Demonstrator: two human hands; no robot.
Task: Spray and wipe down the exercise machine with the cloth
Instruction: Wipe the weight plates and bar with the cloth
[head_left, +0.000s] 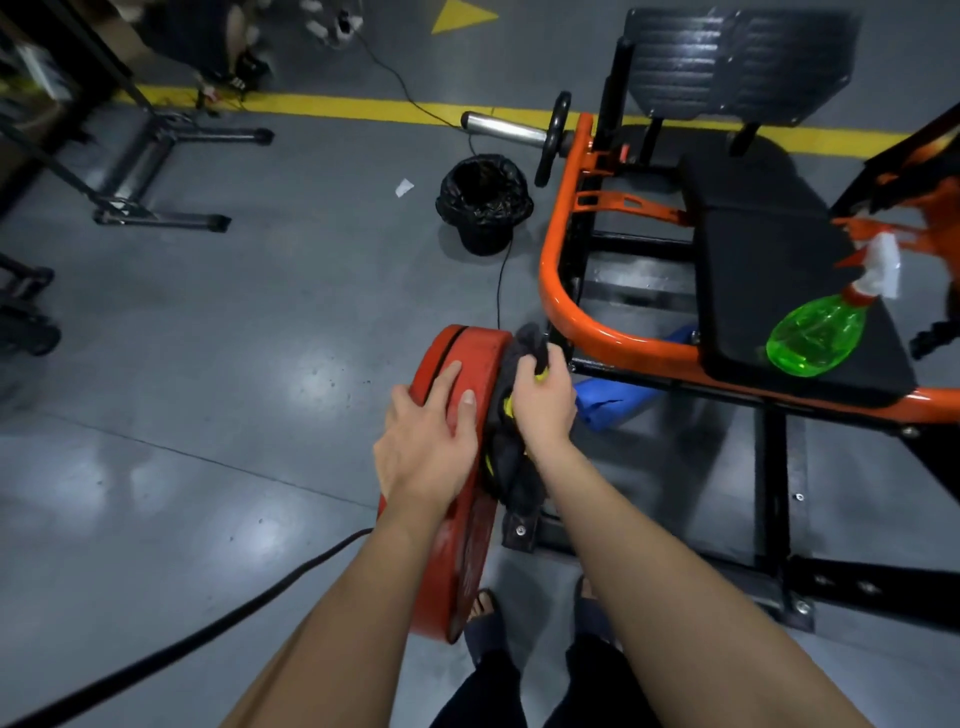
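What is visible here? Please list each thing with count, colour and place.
exercise machine: one, orange and black frame, right
seat pad: one, black, on the machine
weight plate: one, red, on edge, left of the machine
cloth: one, dark with yellow, against the plate's right face
spray bottle: one, green, on the seat pad
bin: one, black liner, floor, top centre
floor line: one, yellow, across the top
left hand: one, flat on the plate's rim
right hand: one, gripping the cloth

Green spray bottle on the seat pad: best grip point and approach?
Take the spray bottle at its narrow neck by the orange collar, just below the white trigger head, coming from above. It lies on its side on the seat pad, and the green body looks wide and rounded.
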